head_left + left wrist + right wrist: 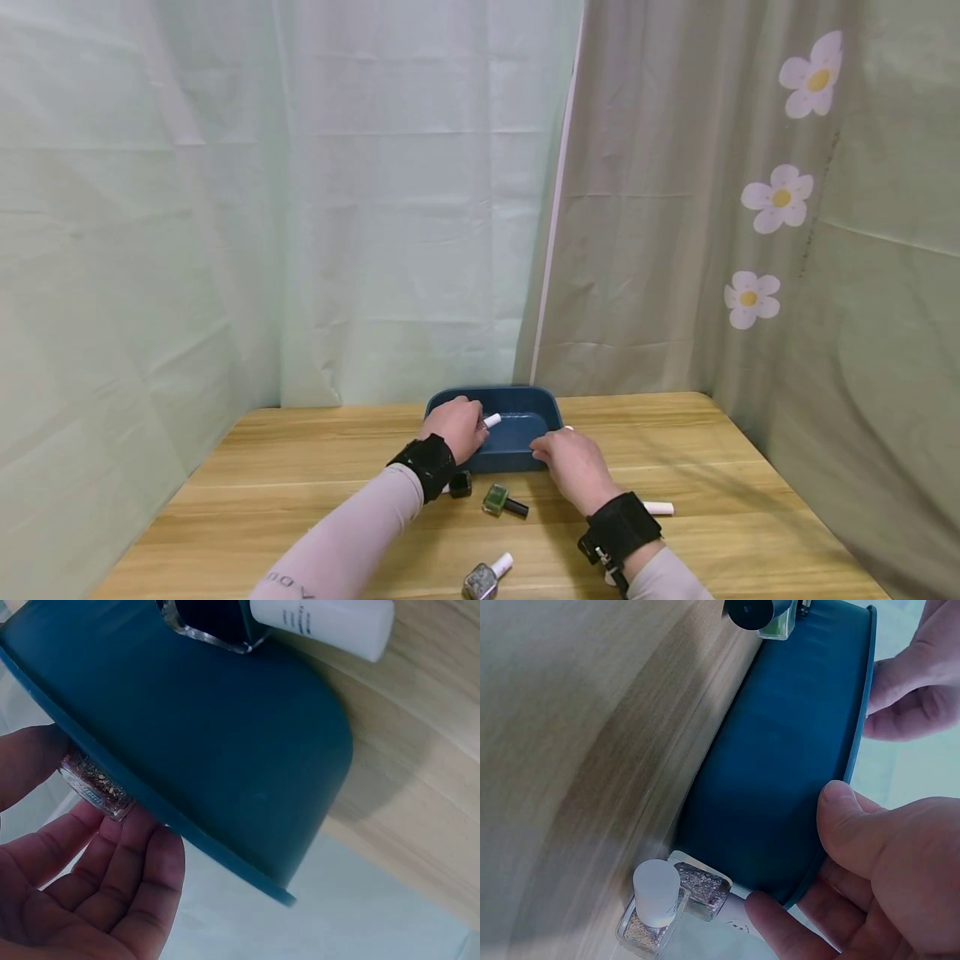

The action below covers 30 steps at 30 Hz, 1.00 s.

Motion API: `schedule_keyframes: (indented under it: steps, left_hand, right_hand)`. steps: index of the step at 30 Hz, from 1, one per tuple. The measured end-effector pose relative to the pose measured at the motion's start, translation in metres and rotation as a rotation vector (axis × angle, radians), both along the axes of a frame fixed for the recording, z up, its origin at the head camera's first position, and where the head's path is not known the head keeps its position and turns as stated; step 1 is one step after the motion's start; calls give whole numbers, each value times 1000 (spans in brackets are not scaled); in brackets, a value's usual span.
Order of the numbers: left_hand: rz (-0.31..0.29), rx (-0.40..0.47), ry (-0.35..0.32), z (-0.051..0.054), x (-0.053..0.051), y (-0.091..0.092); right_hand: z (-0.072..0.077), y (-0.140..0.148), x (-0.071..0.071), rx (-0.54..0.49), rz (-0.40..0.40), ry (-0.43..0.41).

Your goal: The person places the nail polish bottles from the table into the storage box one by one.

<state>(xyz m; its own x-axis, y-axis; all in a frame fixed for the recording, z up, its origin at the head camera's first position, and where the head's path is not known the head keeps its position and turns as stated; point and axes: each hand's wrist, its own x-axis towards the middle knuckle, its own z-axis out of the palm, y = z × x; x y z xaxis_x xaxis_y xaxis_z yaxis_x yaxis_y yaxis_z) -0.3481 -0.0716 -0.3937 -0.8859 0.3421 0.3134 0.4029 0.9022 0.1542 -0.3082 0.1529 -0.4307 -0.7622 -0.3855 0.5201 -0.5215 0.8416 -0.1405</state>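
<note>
My left hand (456, 429) holds a glitter nail polish bottle (97, 784) with a white cap over the left part of a dark blue bin (498, 462). In the left wrist view, the thumb and fingers pinch this bottle at the bin's rim. My right hand (577, 468) grips the bin's front right corner, the thumb (840, 799) lying on the outer wall near the rim. Close to those fingers, two glitter polish bottles, one farther back (701, 889) and one nearer (649, 926), stand or lie beside the bin; the fingers partly hide the first one's cap.
In front of the bin lie a black polish bottle (460, 485) and a green one (495, 500) with a black cap. A silver glitter bottle (480, 582) lies nearer. A white cap (660, 507) shows past the right wrist. Curtains (420, 208) surround the wooden table (300, 467).
</note>
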Motion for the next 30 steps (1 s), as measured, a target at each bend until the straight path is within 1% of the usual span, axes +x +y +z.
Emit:
schedule_keyframes:
  steps: [3,7,11,14,17,23,27,30]
  left_hand:
    - [9,-3,-12,-2,-2,3]
    - [14,16,-43,-4,-5,6]
    - [7,40,-77,-10,-9,9]
    - [-3,43,-81,-14,-12,10]
    - [-12,40,-74,-16,-14,10]
    - [-23,30,-87,-14,-14,12]
    - [-27,44,-128,-11,-13,13]
    - [-30,44,-151,-10,-15,13]
  right_hand:
    - [0,0,-1,-3,1,-5]
    - [0,0,-1,-3,-3,-18]
    - [0,0,-1,-2,-12,-31]
    - [0,0,-2,-5,-14,-38]
    - [0,0,-3,-8,-15,-47]
    - [-2,0,-5,-11,-20,-58]
    - [-2,0,-4,-12,-21,-58]
    - [-2,0,-4,-10,-19,-55]
